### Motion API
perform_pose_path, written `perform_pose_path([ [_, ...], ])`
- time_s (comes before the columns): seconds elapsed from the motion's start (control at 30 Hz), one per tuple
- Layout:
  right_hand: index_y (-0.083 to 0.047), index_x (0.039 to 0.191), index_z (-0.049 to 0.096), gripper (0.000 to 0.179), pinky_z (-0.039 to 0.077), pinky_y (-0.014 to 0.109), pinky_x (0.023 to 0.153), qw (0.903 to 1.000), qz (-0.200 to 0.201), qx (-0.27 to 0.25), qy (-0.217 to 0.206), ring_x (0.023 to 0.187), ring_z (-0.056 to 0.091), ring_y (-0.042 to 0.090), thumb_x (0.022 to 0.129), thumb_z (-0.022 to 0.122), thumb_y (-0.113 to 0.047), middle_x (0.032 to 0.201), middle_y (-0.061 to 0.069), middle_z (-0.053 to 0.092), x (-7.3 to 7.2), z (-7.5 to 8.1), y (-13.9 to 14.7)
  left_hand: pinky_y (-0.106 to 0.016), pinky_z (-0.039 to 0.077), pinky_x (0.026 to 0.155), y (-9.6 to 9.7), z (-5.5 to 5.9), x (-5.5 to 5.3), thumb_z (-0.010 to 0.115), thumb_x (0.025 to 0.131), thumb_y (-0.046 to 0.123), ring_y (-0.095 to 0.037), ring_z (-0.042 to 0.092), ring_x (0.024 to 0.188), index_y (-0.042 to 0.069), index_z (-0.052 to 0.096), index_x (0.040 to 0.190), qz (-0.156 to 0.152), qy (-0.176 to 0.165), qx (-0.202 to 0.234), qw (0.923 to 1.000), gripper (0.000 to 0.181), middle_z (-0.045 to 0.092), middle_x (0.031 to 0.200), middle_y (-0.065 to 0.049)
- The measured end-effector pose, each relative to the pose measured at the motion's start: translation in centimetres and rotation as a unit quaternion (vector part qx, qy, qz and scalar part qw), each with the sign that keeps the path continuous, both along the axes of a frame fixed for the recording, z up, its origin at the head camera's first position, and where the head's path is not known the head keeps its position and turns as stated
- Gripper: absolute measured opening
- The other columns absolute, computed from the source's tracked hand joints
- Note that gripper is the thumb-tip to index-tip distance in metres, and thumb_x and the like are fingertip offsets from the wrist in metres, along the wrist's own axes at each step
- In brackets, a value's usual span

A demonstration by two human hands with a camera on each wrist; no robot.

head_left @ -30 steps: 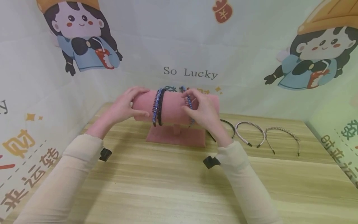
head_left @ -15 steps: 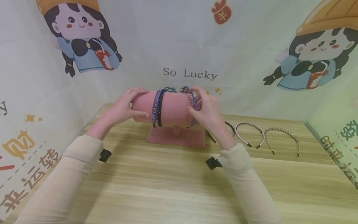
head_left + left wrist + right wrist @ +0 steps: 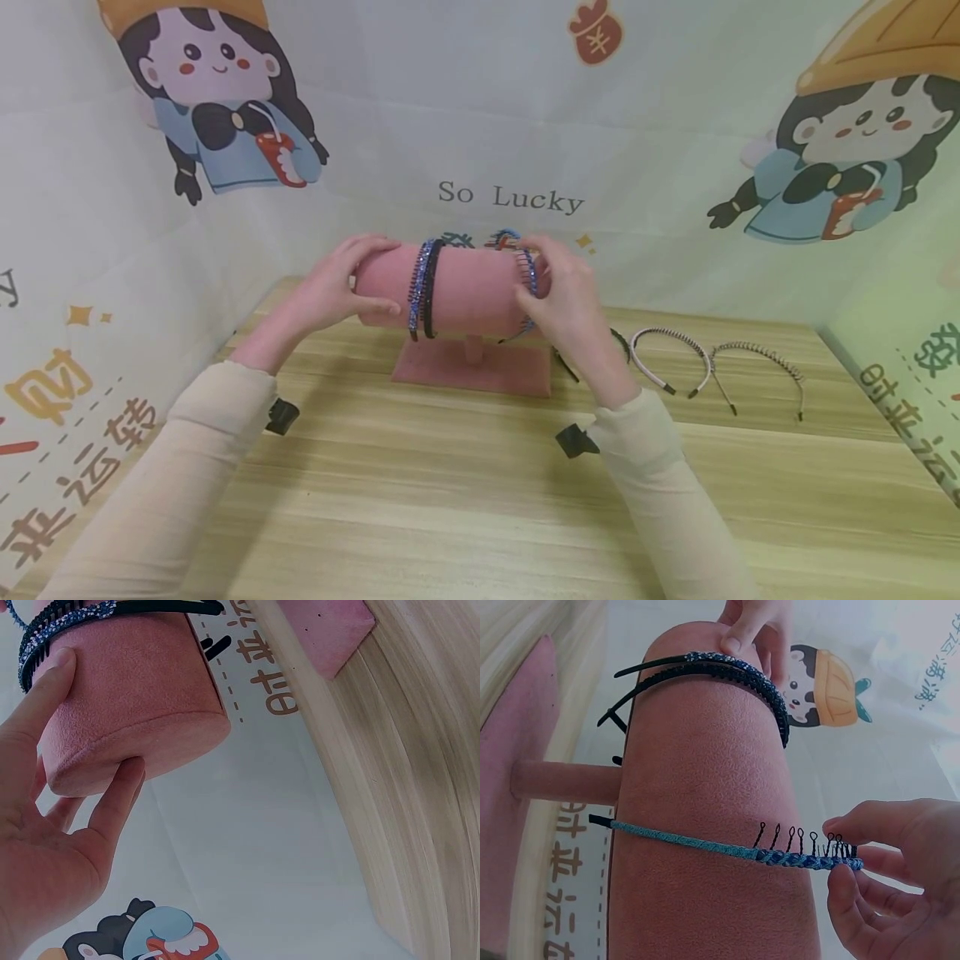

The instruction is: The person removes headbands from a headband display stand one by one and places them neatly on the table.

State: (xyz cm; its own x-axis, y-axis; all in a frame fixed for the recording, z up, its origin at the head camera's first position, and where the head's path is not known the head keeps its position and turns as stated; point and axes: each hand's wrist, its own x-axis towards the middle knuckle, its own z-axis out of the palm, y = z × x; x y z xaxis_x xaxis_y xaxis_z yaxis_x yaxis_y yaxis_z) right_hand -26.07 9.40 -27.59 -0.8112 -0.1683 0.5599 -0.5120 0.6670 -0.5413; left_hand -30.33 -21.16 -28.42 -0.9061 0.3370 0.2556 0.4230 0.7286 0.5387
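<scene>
A pink cylindrical headband stand (image 3: 480, 287) with a pink base stands on the table. Near its left end sit a glittery blue headband (image 3: 417, 287) and a black headband (image 3: 430, 292), side by side. My left hand (image 3: 330, 283) grips that left end, thumb on the front. With thumb and fingers, my right hand (image 3: 900, 870) pinches a blue toothed headband (image 3: 795, 859) on the right part of the cylinder. In the right wrist view this headband's teeth stick out beside my fingers, and its light blue arm runs across the pink surface.
To the right of the stand lie a black headband (image 3: 618, 346), a pale headband (image 3: 671, 332) and a thin wavy headband (image 3: 757, 346) on the wooden table (image 3: 450, 492). A printed backdrop cloth (image 3: 510, 133) rises behind.
My right hand has moved to the right along the cylinder with the blue toothed headband. My left hand stays on the left end, and the other two headbands on the stand have not moved.
</scene>
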Motion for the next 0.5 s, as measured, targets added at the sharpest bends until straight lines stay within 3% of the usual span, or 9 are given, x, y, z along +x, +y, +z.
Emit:
perform_pose_path([
  [0.5,-0.009,0.129,0.061,0.050,0.056,0.028,0.066,0.9948,-0.031,-0.089,-0.039,0.079,0.064,0.021,0.081,0.072,-0.004,0.099,0.012,0.069,0.37,-0.61,0.42,-0.058,0.038,0.115,0.06,-0.07,-0.01,0.083,0.080,0.026,-0.034,0.035,0.143,0.021,0.040,0.150,-0.003,0.002,0.003,1.0000,0.082,0.033,0.158,-0.010],
])
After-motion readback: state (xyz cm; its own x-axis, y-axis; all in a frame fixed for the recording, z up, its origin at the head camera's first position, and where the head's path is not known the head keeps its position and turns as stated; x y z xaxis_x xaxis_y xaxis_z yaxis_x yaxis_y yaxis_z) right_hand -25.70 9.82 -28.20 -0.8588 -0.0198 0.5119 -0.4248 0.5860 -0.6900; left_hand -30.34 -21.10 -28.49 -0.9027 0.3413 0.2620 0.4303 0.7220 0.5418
